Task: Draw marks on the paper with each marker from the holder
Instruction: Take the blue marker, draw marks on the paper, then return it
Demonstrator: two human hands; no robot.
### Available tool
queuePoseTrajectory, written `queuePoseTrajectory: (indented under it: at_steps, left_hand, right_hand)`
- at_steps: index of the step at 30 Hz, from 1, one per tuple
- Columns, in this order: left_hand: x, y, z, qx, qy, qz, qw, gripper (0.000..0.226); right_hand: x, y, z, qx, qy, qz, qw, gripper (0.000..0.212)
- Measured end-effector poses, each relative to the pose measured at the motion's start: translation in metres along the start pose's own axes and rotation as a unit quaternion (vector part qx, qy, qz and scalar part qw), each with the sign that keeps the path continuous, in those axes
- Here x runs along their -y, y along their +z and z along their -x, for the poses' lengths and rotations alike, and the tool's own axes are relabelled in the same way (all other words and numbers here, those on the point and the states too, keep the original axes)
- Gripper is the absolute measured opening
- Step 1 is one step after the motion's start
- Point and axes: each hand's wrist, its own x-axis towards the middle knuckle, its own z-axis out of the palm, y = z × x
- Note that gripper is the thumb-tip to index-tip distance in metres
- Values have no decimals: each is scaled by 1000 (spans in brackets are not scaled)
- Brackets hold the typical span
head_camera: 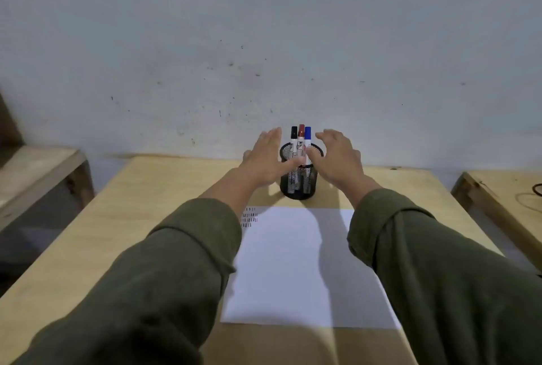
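Observation:
A black mesh holder [298,185] stands at the far middle of the wooden table [123,218]. Three capped markers stand upright in it: black [294,133], red [301,133] and blue [307,134]. My left hand [265,160] hovers just left of the holder, fingers spread, holding nothing. My right hand [337,158] hovers just right of it, fingers curved and apart, also empty. A white sheet of paper [293,270] lies nearer to me, with rows of short dark marks [249,217] at its far left corner.
A grey wall rises right behind the table. Another wooden bench [38,171] stands to the left and a second table [510,191] with a dark cable to the right. Both green sleeves stretch over the paper's sides.

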Motion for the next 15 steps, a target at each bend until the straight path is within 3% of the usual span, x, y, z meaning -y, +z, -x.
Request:
queuePoseTrajectory:
  at_steps: [7,15]
  left_hand:
    - [3,-5,-9,67,3,-2,998,90]
    - [12,4,-17,89,-9,19,996,86]
  right_hand:
    - [-3,14,-23,11,28,25,999,50]
    - [-2,22,-32,0,70,-45,997,40]
